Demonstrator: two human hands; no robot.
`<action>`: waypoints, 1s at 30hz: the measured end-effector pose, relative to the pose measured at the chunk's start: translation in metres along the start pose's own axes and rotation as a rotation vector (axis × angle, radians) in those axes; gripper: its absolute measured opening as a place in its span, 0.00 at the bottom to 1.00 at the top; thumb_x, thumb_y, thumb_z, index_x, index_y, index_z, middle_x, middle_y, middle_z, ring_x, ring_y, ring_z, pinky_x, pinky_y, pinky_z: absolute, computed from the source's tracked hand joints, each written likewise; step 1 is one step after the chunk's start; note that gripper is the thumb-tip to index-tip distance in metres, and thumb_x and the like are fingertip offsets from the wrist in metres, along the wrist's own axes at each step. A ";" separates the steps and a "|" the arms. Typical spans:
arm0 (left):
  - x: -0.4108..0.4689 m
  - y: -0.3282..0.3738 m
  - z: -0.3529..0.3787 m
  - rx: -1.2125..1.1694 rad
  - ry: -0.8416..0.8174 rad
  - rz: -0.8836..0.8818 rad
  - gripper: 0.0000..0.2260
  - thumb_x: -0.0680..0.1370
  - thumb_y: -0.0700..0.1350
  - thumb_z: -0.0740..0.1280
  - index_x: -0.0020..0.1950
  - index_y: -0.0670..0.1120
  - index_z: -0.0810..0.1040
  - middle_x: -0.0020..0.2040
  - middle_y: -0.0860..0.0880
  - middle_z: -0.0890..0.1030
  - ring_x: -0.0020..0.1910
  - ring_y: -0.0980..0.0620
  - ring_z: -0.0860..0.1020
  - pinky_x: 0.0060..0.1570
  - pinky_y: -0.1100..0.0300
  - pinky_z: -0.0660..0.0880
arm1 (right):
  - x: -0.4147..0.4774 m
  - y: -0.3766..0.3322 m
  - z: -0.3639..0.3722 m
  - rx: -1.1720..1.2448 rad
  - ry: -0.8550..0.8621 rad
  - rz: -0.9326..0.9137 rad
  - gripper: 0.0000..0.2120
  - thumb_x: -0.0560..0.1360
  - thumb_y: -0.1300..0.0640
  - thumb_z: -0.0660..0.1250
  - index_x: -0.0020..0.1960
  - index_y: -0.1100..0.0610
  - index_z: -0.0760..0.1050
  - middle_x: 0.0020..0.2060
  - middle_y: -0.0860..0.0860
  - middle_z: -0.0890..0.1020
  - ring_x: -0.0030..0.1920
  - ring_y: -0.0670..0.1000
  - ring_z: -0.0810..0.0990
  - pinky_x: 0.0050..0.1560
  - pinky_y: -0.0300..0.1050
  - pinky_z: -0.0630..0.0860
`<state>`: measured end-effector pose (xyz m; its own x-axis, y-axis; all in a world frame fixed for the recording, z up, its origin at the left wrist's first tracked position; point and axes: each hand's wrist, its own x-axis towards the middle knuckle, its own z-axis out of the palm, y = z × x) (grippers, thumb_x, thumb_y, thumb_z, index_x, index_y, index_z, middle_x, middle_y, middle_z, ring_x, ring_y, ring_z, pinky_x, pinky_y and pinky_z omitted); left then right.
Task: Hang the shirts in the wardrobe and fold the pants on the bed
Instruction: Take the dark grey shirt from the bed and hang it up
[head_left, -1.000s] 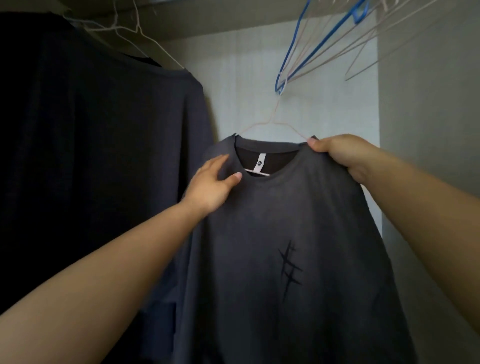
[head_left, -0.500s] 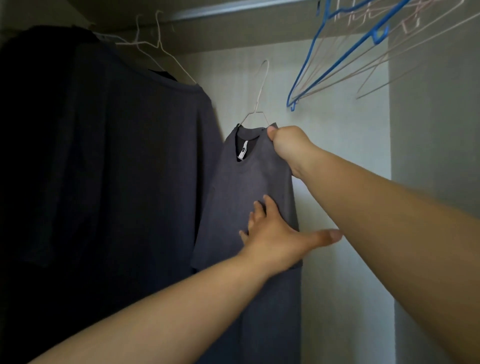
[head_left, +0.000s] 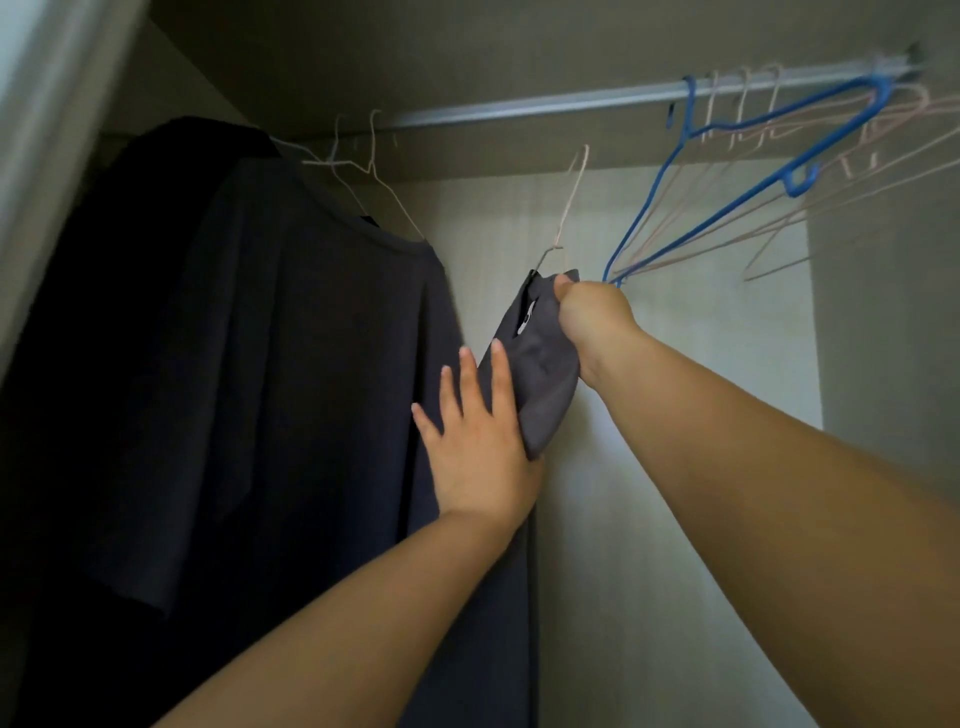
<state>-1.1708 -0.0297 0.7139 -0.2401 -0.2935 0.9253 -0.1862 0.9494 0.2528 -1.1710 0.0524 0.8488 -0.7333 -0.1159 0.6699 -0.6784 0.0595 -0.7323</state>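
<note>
Right arm stretched up, the right hand (head_left: 587, 317) fisted round the collar of the grey fabric T-shirt (head_left: 545, 379). The shirt hangs vertical, edge-on, mid-wardrobe. Its pale wire hanger (head_left: 571, 202) points its hook up, seemingly short of the silver metal rail (head_left: 545, 106). The left hand (head_left: 480, 447) lies flat against the shirt, fingers spread.

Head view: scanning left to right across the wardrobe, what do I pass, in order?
black garment → navy shirt → grey shirt → empty hangers
</note>
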 end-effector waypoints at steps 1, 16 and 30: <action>0.008 -0.002 0.000 -0.013 0.000 -0.007 0.50 0.74 0.58 0.66 0.72 0.51 0.26 0.78 0.45 0.40 0.77 0.44 0.44 0.71 0.40 0.50 | 0.005 -0.003 0.001 -0.004 0.007 -0.016 0.19 0.81 0.53 0.55 0.63 0.66 0.71 0.60 0.62 0.76 0.61 0.61 0.74 0.63 0.51 0.69; 0.111 -0.013 0.002 0.084 0.110 0.078 0.41 0.75 0.57 0.64 0.76 0.54 0.39 0.78 0.48 0.48 0.76 0.46 0.48 0.71 0.41 0.52 | 0.079 -0.038 0.012 0.053 0.115 -0.177 0.17 0.81 0.53 0.55 0.59 0.64 0.73 0.55 0.61 0.78 0.57 0.60 0.76 0.55 0.46 0.71; 0.193 -0.007 0.014 0.048 0.195 0.128 0.36 0.73 0.56 0.67 0.74 0.55 0.49 0.75 0.51 0.56 0.74 0.48 0.52 0.71 0.42 0.53 | 0.147 -0.081 0.019 -0.074 0.145 -0.127 0.19 0.82 0.53 0.52 0.64 0.64 0.71 0.61 0.63 0.74 0.62 0.62 0.72 0.61 0.50 0.70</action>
<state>-1.2295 -0.0943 0.8867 -0.0765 -0.1398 0.9872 -0.2126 0.9696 0.1208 -1.2228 0.0115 1.0047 -0.6370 0.0169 0.7707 -0.7632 0.1269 -0.6336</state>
